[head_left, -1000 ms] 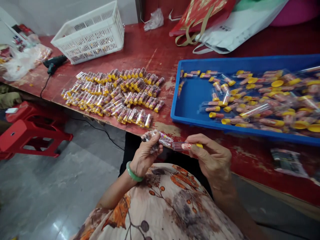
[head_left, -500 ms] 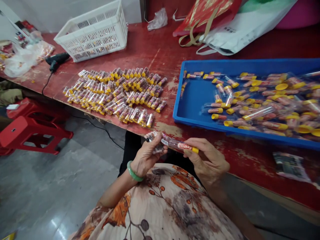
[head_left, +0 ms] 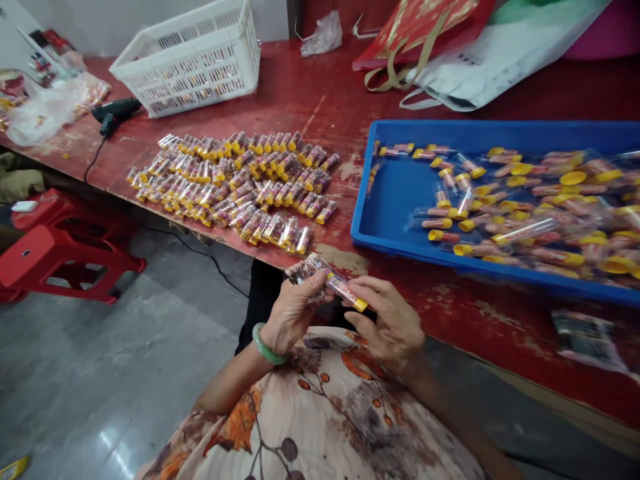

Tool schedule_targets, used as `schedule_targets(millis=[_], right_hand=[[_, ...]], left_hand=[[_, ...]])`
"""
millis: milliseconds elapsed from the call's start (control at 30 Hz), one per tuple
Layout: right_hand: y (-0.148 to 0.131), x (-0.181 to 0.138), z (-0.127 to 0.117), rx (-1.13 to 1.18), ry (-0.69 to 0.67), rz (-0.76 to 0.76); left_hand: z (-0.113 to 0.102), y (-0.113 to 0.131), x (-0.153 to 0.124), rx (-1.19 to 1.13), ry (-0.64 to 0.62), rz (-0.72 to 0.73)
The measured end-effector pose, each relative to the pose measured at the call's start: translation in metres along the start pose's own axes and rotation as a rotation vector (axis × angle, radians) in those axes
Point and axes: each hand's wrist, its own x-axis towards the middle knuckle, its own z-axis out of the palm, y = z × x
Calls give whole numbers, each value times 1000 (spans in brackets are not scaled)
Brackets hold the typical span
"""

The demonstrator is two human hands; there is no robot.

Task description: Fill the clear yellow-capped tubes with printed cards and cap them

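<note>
My left hand [head_left: 295,307], with a green bangle at its wrist, is closed on a yellow-capped clear plastic tube [head_left: 341,288] and a bunch of printed clear film pieces [head_left: 303,272]. Dark and purple print now covers the tube's upper part. My right hand [head_left: 387,320] is at the capped end; its forefinger touches the tube's side while the thumb stands apart below. Rows of similar printed tubes [head_left: 240,187] lie on the red table [head_left: 300,93] ahead of my left hand. More tubes, with pinkish contents, fill much of the blue tray [head_left: 390,200] at right.
A white slatted crate [head_left: 195,67] stands at the back left, with a dark heat gun [head_left: 115,113] beside it. Red and white bags [head_left: 465,73] lie at the back right. A small plastic packet [head_left: 585,340] is near the front edge. Red stools [head_left: 65,253] stand at left.
The tube's capped end has swung left and down, and the tube now sits closer to my left hand with print over it. My right hand has moved left, its thumb coming away from the cap.
</note>
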Motion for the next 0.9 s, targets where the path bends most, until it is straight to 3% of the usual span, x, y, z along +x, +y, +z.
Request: schedule_targets(millis=[100,267,567,700,900], right_hand=[[1,2,-6,146,-131,83],[1,10,-6,175,7,170],[4,19,0,527,-43,451],[8,20,2,519,-56,514],[11,20,-1,326,-54,454]], left_hand=[[0,3,-1,-10,-11,-18],[3,1,-3,42,-64,-82],[6,-7,-3,105,-60,-147],[5,-11,-1,159,-79,-127],[2,-10,2,198,-94,-172]])
